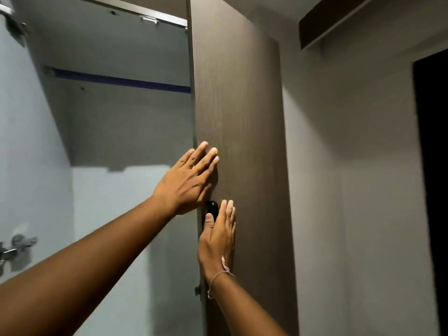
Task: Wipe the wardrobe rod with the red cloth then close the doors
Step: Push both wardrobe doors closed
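The dark brown right wardrobe door (242, 105) stands in the middle of the view, its edge toward me. My left hand (189, 180) lies flat on its face with fingers spread, just above a black handle (211, 206). My right hand (218, 236) presses flat on the door below, its thumb touching the handle; a thin string bracelet is on that wrist. Inside the wardrobe a blue rod (116, 80) runs across near the top. The left door's pale inner face (29, 166) stands open at the left. No red cloth is in view.
Metal hinges (17, 246) sit on the left door's inner side. A pale board (116, 226) leans inside the wardrobe. To the right are a grey wall (351, 190), a dark doorway (434, 166) and a dark shelf overhead (327, 20).
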